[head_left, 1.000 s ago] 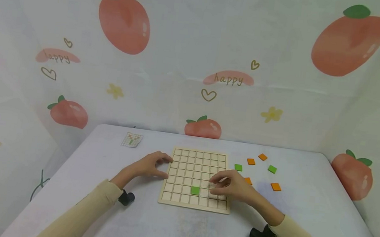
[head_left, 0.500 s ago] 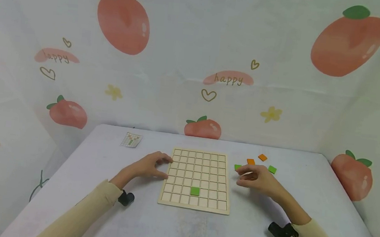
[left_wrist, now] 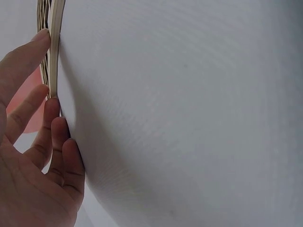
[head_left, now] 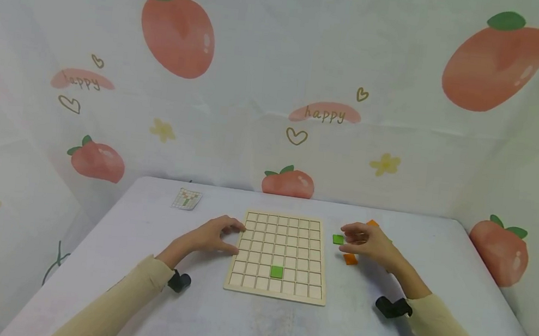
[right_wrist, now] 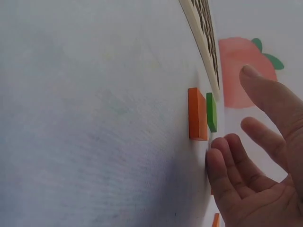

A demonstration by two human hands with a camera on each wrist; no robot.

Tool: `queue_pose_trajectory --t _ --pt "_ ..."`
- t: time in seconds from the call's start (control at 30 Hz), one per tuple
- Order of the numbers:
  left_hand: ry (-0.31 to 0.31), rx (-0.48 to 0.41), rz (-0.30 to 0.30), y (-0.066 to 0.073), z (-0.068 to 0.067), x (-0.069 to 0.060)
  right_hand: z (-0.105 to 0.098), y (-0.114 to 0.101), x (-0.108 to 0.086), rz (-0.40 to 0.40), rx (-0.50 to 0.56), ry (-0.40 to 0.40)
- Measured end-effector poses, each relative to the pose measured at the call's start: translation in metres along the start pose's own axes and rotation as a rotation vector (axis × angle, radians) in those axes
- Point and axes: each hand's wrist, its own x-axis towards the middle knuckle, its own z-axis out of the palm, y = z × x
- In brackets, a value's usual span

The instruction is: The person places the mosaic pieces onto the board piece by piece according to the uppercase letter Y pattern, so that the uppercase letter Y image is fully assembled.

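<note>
A pale wooden grid board [head_left: 267, 248] lies at the middle of the table, with one green square tile [head_left: 276, 271] in a cell near its front. My left hand [head_left: 213, 233] rests its thumb and fingertips against the board's left edge, fingers spread apart. To the right of the board, my right hand [head_left: 371, 243] hovers over loose tiles with nothing visible between thumb and fingers. Beside its fingers lie a green tile [head_left: 338, 239] and an orange tile [head_left: 350, 260]; both also show in the right wrist view. The hand covers other tiles partly or wholly.
A small card with a grid pattern [head_left: 187, 199] lies at the back left of the table. Behind the right hand another orange tile [head_left: 373, 223] peeks out. A fruit-print cloth [head_left: 232, 147] hangs behind the white table [head_left: 214, 315].
My right hand has left the board's right side, moved right over the loose tiles, then slightly farther back. The left hand stays at the board's edge.
</note>
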Motion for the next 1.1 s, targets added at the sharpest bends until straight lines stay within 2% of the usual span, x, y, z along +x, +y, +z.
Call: queue_pose_trajectory --t 0.2,0.4,0.6,0.8,1.1 --pt "0.003 -0.003 0.001 0.0 0.001 -0.001 0.003 0.003 0.009 -0.008 -0.06 -0.009" --pt "0.004 -0.001 0.002 -0.001 0.002 -0.001 0.007 0.004 0.016 0.022 -0.129 0.002" --pt "0.006 0.001 0.01 -0.001 0.001 0.0 0.009 0.0 0.019 -0.001 -0.164 0.024" --pt "0.006 -0.003 -0.013 0.0 0.001 0.001 0.01 0.001 0.023 -0.012 -0.216 0.032" --pt "0.006 -0.003 -0.033 0.0 0.001 0.001 0.012 0.004 0.024 -0.049 -0.194 0.042"
